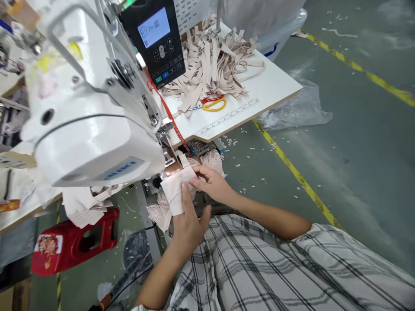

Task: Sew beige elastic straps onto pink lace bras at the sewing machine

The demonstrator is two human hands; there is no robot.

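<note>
A pale pink fabric piece (pixel 177 190) lies at the front of the white sewing machine (pixel 97 142), its far edge close to the presser foot (pixel 169 161). My left hand (pixel 189 224) holds its near side, index finger stretched over the cloth and thumb spread away; the other fingers are partly hidden. At the right edge of the same cloth, my right hand (pixel 214 183) pinches with thumb and fingers. A short beige strap end (pixel 183 159) sticks up just beyond the fabric. Lace-trimmed pieces (pixel 161 214) hang below, beside my left hand.
Beige straps (pixel 214 60) are heaped on the white table (pixel 275 80), with yellow-and-red-handled scissors (pixel 214 104) and a printed ruler there. A control panel (pixel 158 41) stands behind the machine. A red plastic container (pixel 74 246) is low at left. Yellow tape (pixel 292 172) marks the floor.
</note>
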